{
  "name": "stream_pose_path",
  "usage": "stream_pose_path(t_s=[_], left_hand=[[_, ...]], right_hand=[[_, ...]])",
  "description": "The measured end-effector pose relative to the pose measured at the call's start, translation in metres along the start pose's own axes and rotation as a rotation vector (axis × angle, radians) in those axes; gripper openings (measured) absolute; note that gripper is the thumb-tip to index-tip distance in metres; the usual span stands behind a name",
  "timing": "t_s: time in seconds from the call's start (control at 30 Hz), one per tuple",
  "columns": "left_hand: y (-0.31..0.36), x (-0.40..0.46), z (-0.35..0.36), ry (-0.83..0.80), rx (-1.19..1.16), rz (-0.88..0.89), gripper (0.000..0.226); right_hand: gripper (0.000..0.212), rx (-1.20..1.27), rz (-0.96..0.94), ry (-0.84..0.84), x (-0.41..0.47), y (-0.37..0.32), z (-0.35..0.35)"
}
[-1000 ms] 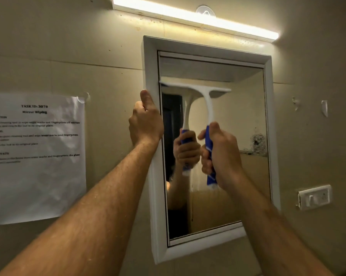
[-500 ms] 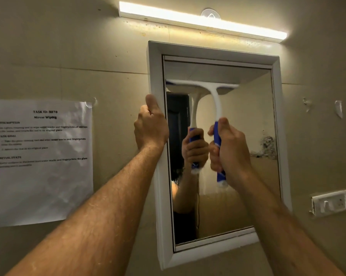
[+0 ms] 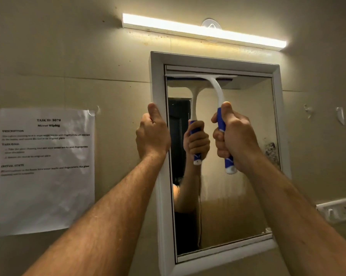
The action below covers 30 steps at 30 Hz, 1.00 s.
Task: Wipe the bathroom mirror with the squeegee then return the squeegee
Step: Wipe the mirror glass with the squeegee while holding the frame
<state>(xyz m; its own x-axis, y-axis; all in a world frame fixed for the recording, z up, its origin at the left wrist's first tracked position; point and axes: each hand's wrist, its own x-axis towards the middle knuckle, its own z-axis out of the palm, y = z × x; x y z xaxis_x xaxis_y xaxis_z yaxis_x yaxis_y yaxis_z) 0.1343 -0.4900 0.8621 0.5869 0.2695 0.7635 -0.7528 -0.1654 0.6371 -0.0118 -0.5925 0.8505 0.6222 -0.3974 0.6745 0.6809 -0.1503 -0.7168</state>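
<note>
A white-framed mirror (image 3: 238, 156) hangs on the beige wall. My right hand (image 3: 235, 139) is closed around the blue handle of a white squeegee (image 3: 218, 92). Its blade lies flat against the glass at the very top, on the left half. My left hand (image 3: 153, 133) grips the left side of the mirror frame (image 3: 161, 196), thumb pointing up. The glass reflects the squeegee and my hand, and has a hazy patch below the handle and a dark damaged spot at its right edge.
A lit tube light (image 3: 204, 31) runs above the mirror. A printed task sheet (image 3: 44, 168) is stuck to the wall on the left. A white switch plate (image 3: 335, 212) sits on the wall at the lower right.
The squeegee has travelled up the glass, from a little below the top to the top edge. My left hand stays on the frame. The camera has tilted, so the mirror sits lower in view.
</note>
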Motion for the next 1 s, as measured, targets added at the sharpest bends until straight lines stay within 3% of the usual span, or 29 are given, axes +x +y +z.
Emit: stream_pose_path(t_s=[0.27, 0.4, 0.67, 1.0], left_hand=[[-0.001, 0.001, 0.000, 0.004, 0.006, 0.016, 0.071], [0.000, -0.002, -0.001, 0.001, -0.011, 0.006, 0.066], [-0.003, -0.001, 0.001, 0.006, -0.023, 0.003, 0.073], [-0.001, -0.002, -0.002, -0.005, -0.023, 0.018, 0.058]], right_hand=[[0.041, -0.010, 0.028, -0.022, -0.011, 0.032, -0.005], [0.042, -0.169, 0.015, 0.026, -0.026, 0.068, -0.015], [0.044, -0.089, -0.006, 0.024, -0.001, 0.023, -0.004], [0.045, -0.158, 0.040, 0.049, -0.052, 0.093, -0.022]])
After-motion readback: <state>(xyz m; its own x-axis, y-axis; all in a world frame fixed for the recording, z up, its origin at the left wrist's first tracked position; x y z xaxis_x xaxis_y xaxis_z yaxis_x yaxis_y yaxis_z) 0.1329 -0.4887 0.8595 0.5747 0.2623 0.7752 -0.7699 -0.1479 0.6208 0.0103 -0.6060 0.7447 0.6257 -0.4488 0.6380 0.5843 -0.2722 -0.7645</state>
